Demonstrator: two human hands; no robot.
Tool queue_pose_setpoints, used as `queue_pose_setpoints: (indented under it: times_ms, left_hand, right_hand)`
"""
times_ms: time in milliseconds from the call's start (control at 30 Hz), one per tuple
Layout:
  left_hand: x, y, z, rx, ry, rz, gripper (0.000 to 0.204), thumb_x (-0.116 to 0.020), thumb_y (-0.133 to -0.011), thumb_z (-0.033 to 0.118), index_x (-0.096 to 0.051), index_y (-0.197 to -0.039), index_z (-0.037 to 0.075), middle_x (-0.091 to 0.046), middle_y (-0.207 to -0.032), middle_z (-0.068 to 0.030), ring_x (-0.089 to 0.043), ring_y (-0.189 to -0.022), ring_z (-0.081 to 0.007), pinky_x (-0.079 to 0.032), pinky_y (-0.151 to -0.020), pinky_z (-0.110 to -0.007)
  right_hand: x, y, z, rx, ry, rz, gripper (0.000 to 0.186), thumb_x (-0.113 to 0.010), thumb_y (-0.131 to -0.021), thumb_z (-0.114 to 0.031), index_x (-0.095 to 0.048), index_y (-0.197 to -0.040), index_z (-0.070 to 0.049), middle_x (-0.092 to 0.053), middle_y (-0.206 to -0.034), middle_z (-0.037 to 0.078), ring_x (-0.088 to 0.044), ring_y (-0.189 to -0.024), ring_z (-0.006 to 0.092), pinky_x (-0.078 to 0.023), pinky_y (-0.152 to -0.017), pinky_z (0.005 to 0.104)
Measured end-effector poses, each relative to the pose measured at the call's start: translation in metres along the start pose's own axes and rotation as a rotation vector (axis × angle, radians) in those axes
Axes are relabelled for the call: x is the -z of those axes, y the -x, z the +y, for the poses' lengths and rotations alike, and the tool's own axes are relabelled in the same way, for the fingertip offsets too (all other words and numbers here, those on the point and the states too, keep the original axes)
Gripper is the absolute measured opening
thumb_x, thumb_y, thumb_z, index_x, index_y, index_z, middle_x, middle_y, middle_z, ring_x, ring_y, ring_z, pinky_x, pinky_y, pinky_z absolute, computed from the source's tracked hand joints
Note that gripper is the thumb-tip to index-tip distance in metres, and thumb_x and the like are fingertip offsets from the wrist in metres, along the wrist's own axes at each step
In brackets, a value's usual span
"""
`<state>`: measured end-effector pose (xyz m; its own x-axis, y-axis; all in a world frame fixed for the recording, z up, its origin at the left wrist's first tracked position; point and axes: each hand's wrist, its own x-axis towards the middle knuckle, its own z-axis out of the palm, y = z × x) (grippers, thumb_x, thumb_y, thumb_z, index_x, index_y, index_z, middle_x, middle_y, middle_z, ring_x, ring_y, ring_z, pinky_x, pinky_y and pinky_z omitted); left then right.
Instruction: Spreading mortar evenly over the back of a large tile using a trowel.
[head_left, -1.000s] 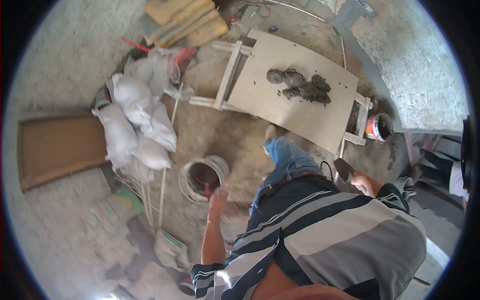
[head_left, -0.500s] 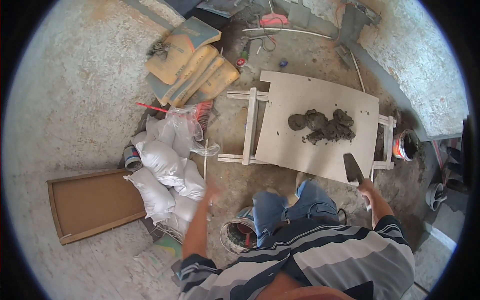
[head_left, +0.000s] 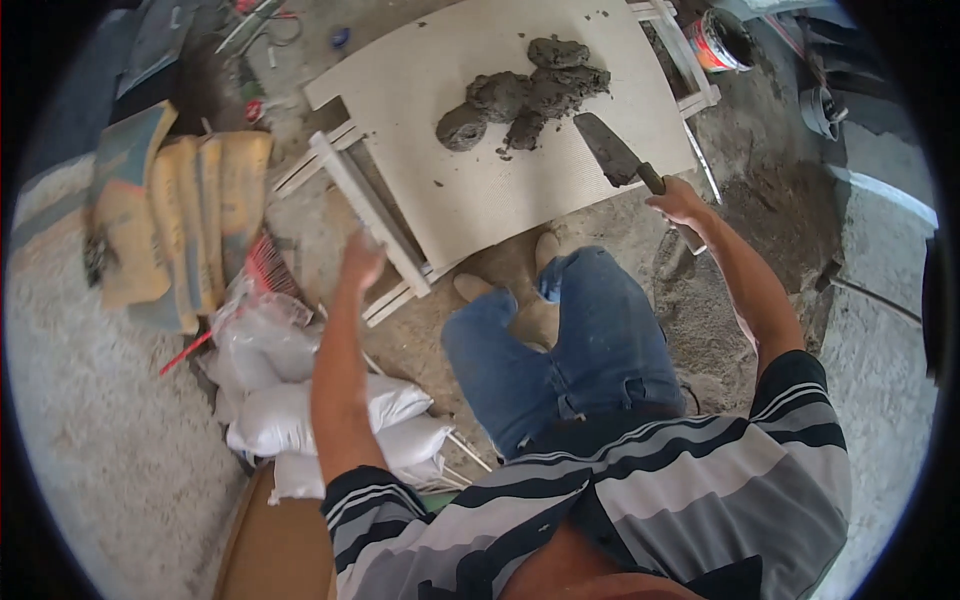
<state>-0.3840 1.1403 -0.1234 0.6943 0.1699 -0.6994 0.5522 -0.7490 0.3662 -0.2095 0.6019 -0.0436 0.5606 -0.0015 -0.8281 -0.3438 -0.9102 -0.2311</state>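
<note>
Board [head_left: 450,200]: pale, upper centre of the frame, resting on a wooden trestle [head_left: 353,190]
Mortar [head_left: 500,97]: dark lumps lying on the board, upper centre
Trowel [head_left: 608,152]: right of centre, blade over the board's lower right part, tip near the mortar
Right hand [head_left: 683,203]: fingers wrapped around the trowel's handle
Left hand [head_left: 362,260]: left of centre, near the trestle; too blurred to tell whether open or closed
White sacks [head_left: 400,402]: lower left

The person's shirt [head_left: 690,480] is striped black, grey and white; the jeans [head_left: 610,310] are blue. The trowel blade [head_left: 608,152] is dark grey, like the mortar [head_left: 500,97] on the beige board [head_left: 420,100]. Far left, sacks [head_left: 185,220] are ochre and slate blue; nearer, bags [head_left: 285,425] are white.
</note>
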Motion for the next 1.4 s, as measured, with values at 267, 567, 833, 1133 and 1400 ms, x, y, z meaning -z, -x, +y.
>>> queue_pose_setpoints:
  times_ms: [267, 567, 833, 1133, 1400]
  left_hand:
    - [-0.162, -0.159, -0.045, -0.031, -0.311, 0.122, 0.092, -0.071, -0.065, 0.048, -0.032, -0.131, -0.003, -0.022, -0.142, -0.0222, -0.029, -0.128, -0.0369, -0.028, -0.102, -0.047]
    - [-0.176, -0.186, -0.060, -0.161, -0.640, 0.156, 0.118, -0.074, -0.057, 0.056, -0.016, -0.134, -0.011, -0.012, -0.143, -0.0281, -0.013, -0.133, -0.0422, -0.017, -0.106, -0.053]
    - [-0.192, -0.193, -0.043, -0.200, -0.607, 0.101, 0.124, -0.074, -0.055, 0.057, -0.009, -0.136, -0.011, -0.008, -0.144, -0.0285, -0.006, -0.134, -0.0434, -0.014, -0.106, -0.054]
    - [-0.147, -0.204, -0.095, -0.374, -0.406, 0.150, 0.106, -0.075, -0.062, 0.047, -0.019, -0.136, -0.004, -0.015, -0.144, -0.0247, -0.019, -0.133, -0.0362, -0.023, -0.106, -0.044]
    - [-0.100, -0.260, -0.178, 0.165, -0.141, 0.315, 0.087, -0.063, -0.075, 0.046, -0.025, -0.133, -0.007, -0.029, -0.137, -0.0259, -0.028, -0.129, -0.0338, -0.024, -0.106, -0.040]
  right_hand:
    - [-0.039, -0.187, 0.011, 0.062, -0.449, 0.171, 0.023, -0.063, -0.077, -0.023, -0.053, -0.076, -0.002, -0.050, -0.059, 0.003, -0.049, -0.046, 0.0123, -0.041, -0.040, 0.0286]
    - [-0.106, -0.294, 0.003, 0.245, -0.754, -0.016, 0.015, -0.058, -0.079, -0.013, -0.046, -0.078, -0.003, -0.047, -0.058, 0.003, -0.047, -0.047, 0.0138, -0.042, -0.044, 0.0300]
    - [-0.152, -0.274, -0.020, 0.406, -0.635, -0.168, 0.025, -0.052, -0.077, -0.007, -0.045, -0.097, 0.006, -0.048, -0.061, 0.004, -0.049, -0.049, 0.0129, -0.044, -0.043, 0.0293]
    - [-0.133, -0.259, -0.030, 0.565, 0.284, 0.063, 0.029, -0.050, -0.077, -0.004, -0.042, -0.102, 0.007, -0.057, -0.073, 0.018, -0.060, -0.064, 0.0235, -0.050, -0.054, 0.0355]
    - [-0.058, -0.255, 0.030, 0.367, 0.116, 0.356, 0.035, -0.055, -0.076, -0.007, -0.043, -0.108, 0.001, -0.056, -0.069, 0.010, -0.057, -0.060, 0.0188, -0.046, -0.046, 0.0318]
